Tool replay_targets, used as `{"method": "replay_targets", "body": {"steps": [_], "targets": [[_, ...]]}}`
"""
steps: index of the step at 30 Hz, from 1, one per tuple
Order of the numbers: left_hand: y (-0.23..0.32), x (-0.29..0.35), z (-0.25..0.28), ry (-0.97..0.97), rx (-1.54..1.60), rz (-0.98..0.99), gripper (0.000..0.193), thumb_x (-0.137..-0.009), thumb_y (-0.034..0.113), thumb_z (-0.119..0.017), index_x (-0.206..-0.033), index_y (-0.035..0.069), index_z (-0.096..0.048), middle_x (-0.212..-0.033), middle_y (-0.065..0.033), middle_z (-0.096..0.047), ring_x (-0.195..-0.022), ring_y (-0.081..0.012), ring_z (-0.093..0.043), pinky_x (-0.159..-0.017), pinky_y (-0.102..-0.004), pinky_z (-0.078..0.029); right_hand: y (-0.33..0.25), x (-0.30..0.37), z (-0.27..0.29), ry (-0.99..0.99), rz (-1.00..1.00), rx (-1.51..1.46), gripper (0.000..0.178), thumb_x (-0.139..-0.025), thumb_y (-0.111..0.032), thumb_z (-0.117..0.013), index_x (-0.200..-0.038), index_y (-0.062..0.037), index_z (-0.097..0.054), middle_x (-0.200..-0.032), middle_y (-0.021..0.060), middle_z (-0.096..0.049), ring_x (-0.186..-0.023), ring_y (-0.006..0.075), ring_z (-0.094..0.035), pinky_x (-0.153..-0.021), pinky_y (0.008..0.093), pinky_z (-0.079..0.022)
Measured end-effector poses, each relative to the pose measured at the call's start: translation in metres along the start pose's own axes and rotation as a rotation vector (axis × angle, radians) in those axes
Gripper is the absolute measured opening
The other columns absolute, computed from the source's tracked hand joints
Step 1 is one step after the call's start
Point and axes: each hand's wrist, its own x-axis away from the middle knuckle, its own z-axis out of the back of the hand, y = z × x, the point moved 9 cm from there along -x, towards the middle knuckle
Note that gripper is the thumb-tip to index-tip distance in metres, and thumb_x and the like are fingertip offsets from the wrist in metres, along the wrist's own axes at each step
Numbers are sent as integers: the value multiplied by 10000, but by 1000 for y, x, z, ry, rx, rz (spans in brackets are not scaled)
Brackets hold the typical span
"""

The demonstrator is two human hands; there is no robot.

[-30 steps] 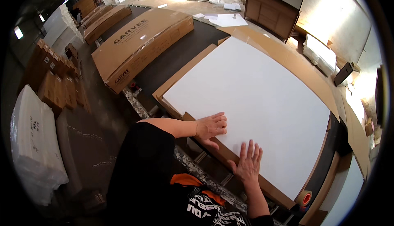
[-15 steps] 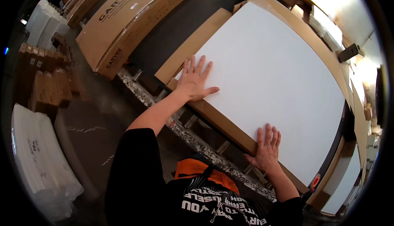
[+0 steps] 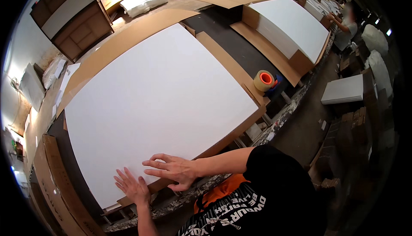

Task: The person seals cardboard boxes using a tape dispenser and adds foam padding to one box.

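Note:
A large white sheet (image 3: pixel 167 94) lies flat and fills an opened cardboard box (image 3: pixel 234 138), whose walls and flaps show around its edges. My left hand (image 3: pixel 134 187) is on the sheet's near edge towards the left corner, fingers spread and nothing in it. Just right of it, my right hand (image 3: pixel 174 170) reaches across the same edge with its fingers apart, some of them bent. It holds nothing; whether its fingertips press on the sheet I cannot tell. A tape roll with an orange core (image 3: pixel 264 80) stands beyond the sheet's right corner.
A closed cardboard carton (image 3: pixel 60 189) sits at the left on the dark worktop (image 3: pixel 71 146). Farther right stands another opened box with a white sheet (image 3: pixel 292 25), and a co-worker (image 3: pixel 345 28) is beyond it. White panels (image 3: pixel 343 89) are stacked off the right side.
My view has swung to the right, bringing the tape roll, second box and co-worker into sight. My hands, formerly wide apart on the sheet, are now close together near its left corner.

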Motion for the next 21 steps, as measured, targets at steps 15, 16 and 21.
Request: {"method": "replay_targets", "body": {"steps": [15, 16, 21], "targets": [[-10, 19, 27, -65, 113, 66, 721, -933, 457, -458, -1453, -35, -371, -1546, -306, -249, -1410, -556, -201, -1138, -644, -153, 528, 95, 458, 1154, -1294, -333, 826, -866, -633, -630, -1323, 32, -455, -1335, 231, -512, -973, 294, -641, -783, 412, -580], [-9, 19, 27, -68, 125, 64, 724, -926, 476, -467, -1444, -25, -392, -1544, -303, -256, -1407, -558, -210, -1134, -646, -163, 541, 87, 457, 1174, -1244, -447, 784, -875, -625, -623, -1274, 32, -468, -1247, 212, -563, -868, 256, -645, -696, 378, -583], [-8, 15, 19, -44, 150, 58, 730, -904, 512, -500, -1425, 5, -439, -1540, -290, -279, -1405, -553, -223, -1133, -641, -184, 583, 54, 484, 1147, -1264, -282, 201, -876, -157, -676, -745, -14, -626, -656, 71, -641, -516, 163, -590, -464, 322, -513]]}}
